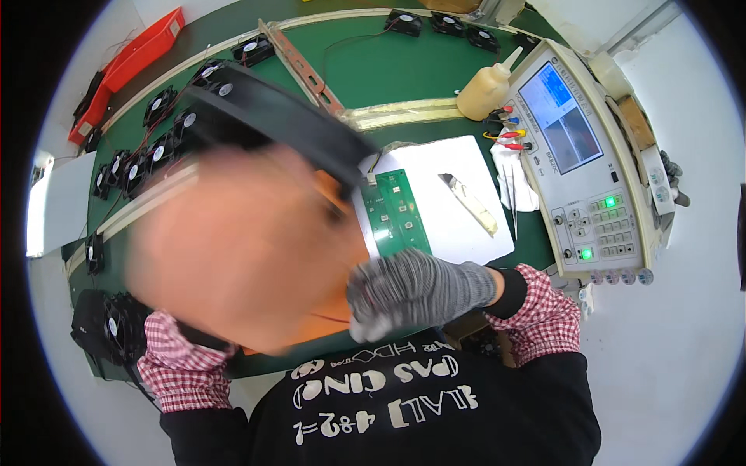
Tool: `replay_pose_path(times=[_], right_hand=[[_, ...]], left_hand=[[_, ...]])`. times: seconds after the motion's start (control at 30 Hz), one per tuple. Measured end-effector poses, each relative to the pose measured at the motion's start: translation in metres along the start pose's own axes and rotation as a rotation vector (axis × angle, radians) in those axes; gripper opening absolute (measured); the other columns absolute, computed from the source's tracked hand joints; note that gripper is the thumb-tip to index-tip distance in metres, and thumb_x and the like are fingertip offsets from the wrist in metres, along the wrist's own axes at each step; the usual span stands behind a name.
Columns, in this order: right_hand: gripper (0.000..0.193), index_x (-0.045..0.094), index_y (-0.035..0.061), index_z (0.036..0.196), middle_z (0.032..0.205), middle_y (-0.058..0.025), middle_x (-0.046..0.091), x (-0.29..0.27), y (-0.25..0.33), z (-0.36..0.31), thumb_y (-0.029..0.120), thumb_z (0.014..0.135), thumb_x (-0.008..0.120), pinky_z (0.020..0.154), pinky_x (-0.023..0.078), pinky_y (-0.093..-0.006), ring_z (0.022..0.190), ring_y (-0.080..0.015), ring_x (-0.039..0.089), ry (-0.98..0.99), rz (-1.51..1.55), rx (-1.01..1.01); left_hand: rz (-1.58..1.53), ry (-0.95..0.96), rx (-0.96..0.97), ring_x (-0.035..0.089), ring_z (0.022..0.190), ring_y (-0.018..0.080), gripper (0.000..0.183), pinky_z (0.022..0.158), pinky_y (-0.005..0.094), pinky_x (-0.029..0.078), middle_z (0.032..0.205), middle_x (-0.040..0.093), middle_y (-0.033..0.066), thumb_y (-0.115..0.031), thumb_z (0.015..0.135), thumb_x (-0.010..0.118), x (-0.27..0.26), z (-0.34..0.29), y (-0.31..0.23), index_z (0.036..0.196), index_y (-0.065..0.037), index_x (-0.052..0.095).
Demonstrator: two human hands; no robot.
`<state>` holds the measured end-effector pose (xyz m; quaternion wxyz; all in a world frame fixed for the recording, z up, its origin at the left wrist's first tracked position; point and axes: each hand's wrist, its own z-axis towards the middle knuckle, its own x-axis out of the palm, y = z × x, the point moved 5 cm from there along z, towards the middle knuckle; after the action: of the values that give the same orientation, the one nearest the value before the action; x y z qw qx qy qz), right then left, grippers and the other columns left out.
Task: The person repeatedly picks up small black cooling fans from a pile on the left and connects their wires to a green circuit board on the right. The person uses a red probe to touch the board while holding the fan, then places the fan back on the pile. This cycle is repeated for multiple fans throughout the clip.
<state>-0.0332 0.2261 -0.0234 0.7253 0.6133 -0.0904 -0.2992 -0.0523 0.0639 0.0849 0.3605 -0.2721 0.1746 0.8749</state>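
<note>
My left hand (241,241), bare and smeared by motion, is raised close to the camera and covers much of the bench. At its fingers is a blurred, black slab-shaped thing (287,116) with straight edges; its kind cannot be made out. My right hand (420,293) wears a grey knitted glove, its fingers curled in, just below a green circuit board (398,210). A short piece of thin red wire (330,318) shows beside the glove; whether the fingers hold it is hidden. Under both hands lies an orange mat (291,343), mostly covered.
A white sheet (458,233) bears a knife with a wrapped handle (470,203). At right stand a tester with a screen (590,155) and a yellowish squeeze bottle (483,92). Several black fans (161,106) line the left. Red bins (144,50) and a metal rail (299,66) are farther back.
</note>
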Motion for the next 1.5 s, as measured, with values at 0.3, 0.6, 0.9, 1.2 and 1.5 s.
replay_pose_path(times=[0.3, 0.6, 0.9, 1.2, 1.5], right_hand=[[0.016, 0.074, 0.0073, 0.098, 0.093, -0.0046, 0.066, -0.059, -0.027, -0.036, 0.007, 0.082, 0.073, 0.078, 0.051, -0.0309, 0.087, -0.0196, 0.066, -0.329, -0.239, 0.281], [0.027, 0.073, 0.0112, 0.106, 0.087, -0.0084, 0.067, -0.076, -0.042, -0.036, 0.003, 0.08, 0.07, 0.074, 0.052, -0.0353, 0.08, -0.0253, 0.064, -0.538, -0.721, 0.169], [0.028, 0.073, 0.0105, 0.099, 0.085, -0.0072, 0.067, -0.075, -0.041, -0.03, -0.002, 0.075, 0.068, 0.073, 0.053, -0.0376, 0.081, -0.0268, 0.063, -0.478, -0.81, 0.018], [0.015, 0.073, 0.007, 0.092, 0.091, -0.0089, 0.065, -0.079, -0.046, -0.036, 0.005, 0.078, 0.075, 0.079, 0.053, -0.0353, 0.088, -0.0249, 0.064, -0.576, -0.635, 0.209], [0.013, 0.07, 0.0054, 0.089, 0.089, -0.0086, 0.065, -0.079, -0.05, -0.039, 0.005, 0.077, 0.076, 0.08, 0.053, -0.0364, 0.087, -0.0267, 0.064, -0.563, -0.646, 0.182]], left_hand=[[-0.415, 0.197, -0.638, 0.052, 0.105, 0.0263, 0.024, 0.095, 0.0329, 0.04, 0.108, 0.053, 0.0114, -0.018, 0.09, 0.064, 0.028, -0.078, 0.114, 0.103, 0.001, 0.057], [-0.672, 0.558, -0.488, 0.045, 0.116, 0.0351, 0.073, 0.103, 0.045, 0.035, 0.122, 0.047, 0.0174, -0.024, 0.064, 0.086, 0.064, -0.095, 0.023, 0.125, -0.004, 0.052], [-0.488, 0.56, -0.328, 0.051, 0.11, 0.0338, 0.094, 0.095, 0.0445, 0.04, 0.12, 0.054, 0.0149, -0.033, 0.056, 0.09, 0.068, -0.098, 0.01, 0.135, -0.001, 0.05], [-1.652, 0.421, -0.618, 0.064, 0.08, 0.0317, 0.051, 0.065, 0.0416, 0.051, 0.091, 0.065, 0.0221, -0.041, 0.094, 0.06, -0.019, -0.068, -0.009, 0.115, 0.005, 0.056], [-0.689, 0.158, -0.157, 0.065, 0.091, 0.0308, 0.062, 0.084, 0.0411, 0.053, 0.109, 0.066, 0.02, -0.038, 0.088, 0.071, -0.032, -0.06, 0.013, 0.127, 0.005, 0.051]])
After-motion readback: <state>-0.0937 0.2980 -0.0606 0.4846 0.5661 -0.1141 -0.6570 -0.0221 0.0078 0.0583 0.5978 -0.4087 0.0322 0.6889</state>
